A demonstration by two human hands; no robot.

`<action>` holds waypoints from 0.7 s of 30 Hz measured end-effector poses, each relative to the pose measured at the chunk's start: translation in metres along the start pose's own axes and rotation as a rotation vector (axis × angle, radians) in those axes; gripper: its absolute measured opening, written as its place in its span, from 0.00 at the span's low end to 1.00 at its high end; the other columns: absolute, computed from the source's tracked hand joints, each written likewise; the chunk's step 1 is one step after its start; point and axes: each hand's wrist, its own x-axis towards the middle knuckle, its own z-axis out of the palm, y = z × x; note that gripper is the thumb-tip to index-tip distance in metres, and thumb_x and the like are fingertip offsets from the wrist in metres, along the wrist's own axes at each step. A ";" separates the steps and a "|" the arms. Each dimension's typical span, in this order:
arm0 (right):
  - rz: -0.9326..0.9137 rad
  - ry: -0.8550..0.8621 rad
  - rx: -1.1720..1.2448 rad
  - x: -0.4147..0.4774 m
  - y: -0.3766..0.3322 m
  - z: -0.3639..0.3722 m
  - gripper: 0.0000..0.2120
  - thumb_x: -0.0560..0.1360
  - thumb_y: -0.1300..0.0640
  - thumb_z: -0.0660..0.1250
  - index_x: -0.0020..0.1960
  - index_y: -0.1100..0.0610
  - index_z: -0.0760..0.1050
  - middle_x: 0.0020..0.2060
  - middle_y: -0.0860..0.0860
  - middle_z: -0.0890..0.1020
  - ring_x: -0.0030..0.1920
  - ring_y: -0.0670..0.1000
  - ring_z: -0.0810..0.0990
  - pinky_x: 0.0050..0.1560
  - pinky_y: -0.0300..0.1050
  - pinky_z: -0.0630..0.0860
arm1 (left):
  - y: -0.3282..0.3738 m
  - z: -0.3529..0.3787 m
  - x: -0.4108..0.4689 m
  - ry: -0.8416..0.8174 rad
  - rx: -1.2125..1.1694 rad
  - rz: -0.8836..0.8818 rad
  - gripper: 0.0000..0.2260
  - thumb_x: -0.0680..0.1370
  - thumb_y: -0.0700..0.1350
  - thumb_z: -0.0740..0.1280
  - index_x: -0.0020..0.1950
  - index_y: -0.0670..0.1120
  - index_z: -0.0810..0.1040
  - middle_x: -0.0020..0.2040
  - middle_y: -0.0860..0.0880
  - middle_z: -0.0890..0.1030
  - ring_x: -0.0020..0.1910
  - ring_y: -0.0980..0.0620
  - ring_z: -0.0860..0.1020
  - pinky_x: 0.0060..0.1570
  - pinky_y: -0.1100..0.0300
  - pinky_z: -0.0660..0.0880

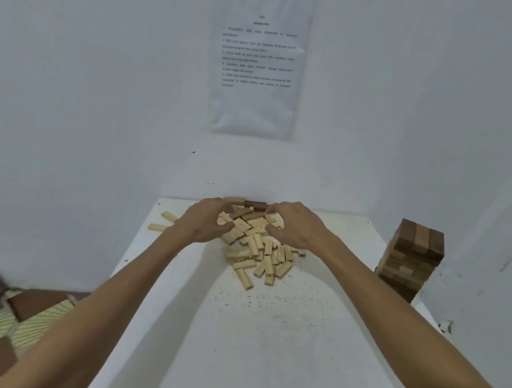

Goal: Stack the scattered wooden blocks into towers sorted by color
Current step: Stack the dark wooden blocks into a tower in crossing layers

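At the far left of the white table (pixel 263 338), 2 pale stray blocks (pixel 157 227) lie apart from the rest, close to the edge. Just beside them the left hand (pixel 205 224) reaches into the heap, fingers bent down over the blocks and thumb low on the near side; I cannot tell whether it has closed on a block. The pile of blocks (pixel 258 248) lies loose at the far end of the table by the wall, nearly all pale, with a few dark blocks (pixel 256 205) along its back edge. The right hand (pixel 297 227) cups the other side, fingers curled over the top and thumb tucked in below, and no firm hold can be made out there either. Well apart, at the right edge, stands a tower (pixel 413 259) of brown blocks, 3 to a layer on top. The step looks like sorting from the heap. To do it well, lift the few dark pieces out first, take from the top so nothing slides, square the blocks together before carrying them, and start the pale tower on bare table away from the edge and the brown tower.
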 end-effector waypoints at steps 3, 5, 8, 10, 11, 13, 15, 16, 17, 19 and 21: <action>0.026 -0.034 0.009 0.015 0.009 0.012 0.23 0.81 0.45 0.65 0.74 0.52 0.72 0.71 0.52 0.76 0.71 0.54 0.72 0.67 0.54 0.73 | -0.004 0.008 0.010 0.005 -0.021 -0.026 0.16 0.80 0.52 0.71 0.65 0.47 0.80 0.65 0.50 0.81 0.64 0.49 0.78 0.60 0.52 0.75; 0.041 -0.045 0.012 0.025 0.016 0.018 0.23 0.81 0.45 0.65 0.73 0.52 0.72 0.70 0.52 0.76 0.70 0.54 0.73 0.65 0.55 0.74 | -0.006 0.015 0.019 0.013 -0.041 -0.039 0.16 0.80 0.51 0.71 0.65 0.47 0.80 0.64 0.50 0.81 0.63 0.49 0.78 0.58 0.54 0.74; 0.051 -0.053 0.026 0.040 0.025 0.028 0.23 0.81 0.46 0.66 0.74 0.53 0.72 0.70 0.52 0.76 0.70 0.54 0.73 0.65 0.53 0.74 | -0.011 0.027 0.036 0.007 -0.067 -0.075 0.16 0.80 0.50 0.71 0.65 0.46 0.80 0.63 0.49 0.81 0.62 0.49 0.79 0.56 0.57 0.74; 0.053 -0.051 0.032 0.051 0.032 0.033 0.23 0.81 0.47 0.66 0.74 0.55 0.72 0.70 0.52 0.76 0.69 0.54 0.73 0.65 0.53 0.74 | -0.017 0.037 0.048 -0.002 -0.075 -0.096 0.17 0.79 0.50 0.71 0.66 0.45 0.80 0.64 0.47 0.80 0.63 0.48 0.78 0.57 0.55 0.75; 0.056 -0.047 0.036 0.057 0.035 0.035 0.23 0.81 0.48 0.66 0.73 0.55 0.72 0.69 0.53 0.76 0.68 0.54 0.74 0.64 0.53 0.74 | -0.019 0.041 0.053 0.007 -0.078 -0.108 0.18 0.79 0.50 0.71 0.66 0.45 0.80 0.65 0.47 0.79 0.63 0.48 0.78 0.58 0.54 0.76; 0.066 -0.043 0.047 0.067 0.042 0.040 0.23 0.80 0.49 0.67 0.73 0.56 0.72 0.68 0.53 0.77 0.66 0.55 0.75 0.63 0.54 0.75 | -0.023 0.049 0.062 0.024 -0.093 -0.124 0.18 0.79 0.50 0.71 0.66 0.44 0.79 0.64 0.46 0.78 0.63 0.46 0.77 0.59 0.52 0.76; 0.077 -0.040 0.050 0.077 0.049 0.047 0.23 0.81 0.50 0.67 0.73 0.56 0.72 0.68 0.54 0.77 0.66 0.55 0.75 0.63 0.55 0.75 | -0.026 0.056 0.070 0.021 -0.100 -0.128 0.18 0.78 0.49 0.71 0.65 0.43 0.79 0.63 0.45 0.78 0.62 0.46 0.77 0.60 0.51 0.77; 0.079 -0.040 0.049 0.081 0.051 0.050 0.22 0.81 0.50 0.66 0.72 0.57 0.73 0.67 0.54 0.77 0.66 0.56 0.75 0.63 0.55 0.75 | -0.027 0.059 0.074 0.012 -0.100 -0.128 0.18 0.78 0.49 0.71 0.65 0.42 0.79 0.63 0.45 0.78 0.62 0.45 0.78 0.60 0.51 0.77; 0.078 -0.039 0.048 0.086 0.053 0.053 0.21 0.81 0.51 0.65 0.72 0.57 0.73 0.67 0.54 0.77 0.65 0.56 0.75 0.63 0.55 0.75 | -0.028 0.062 0.078 0.008 -0.099 -0.124 0.18 0.78 0.50 0.71 0.64 0.42 0.79 0.62 0.44 0.78 0.61 0.45 0.78 0.60 0.50 0.77; 0.067 -0.024 0.048 0.095 0.055 0.061 0.18 0.82 0.55 0.64 0.70 0.58 0.74 0.65 0.55 0.77 0.63 0.57 0.76 0.61 0.56 0.76 | -0.028 0.066 0.085 0.007 -0.082 -0.110 0.17 0.79 0.52 0.70 0.63 0.43 0.79 0.61 0.43 0.78 0.61 0.44 0.77 0.59 0.49 0.78; 0.058 -0.007 0.045 0.104 0.056 0.070 0.16 0.81 0.60 0.61 0.68 0.59 0.75 0.63 0.56 0.77 0.61 0.58 0.76 0.58 0.57 0.76 | -0.026 0.070 0.091 0.010 -0.034 -0.092 0.16 0.80 0.53 0.69 0.62 0.44 0.78 0.60 0.43 0.78 0.60 0.43 0.77 0.55 0.49 0.78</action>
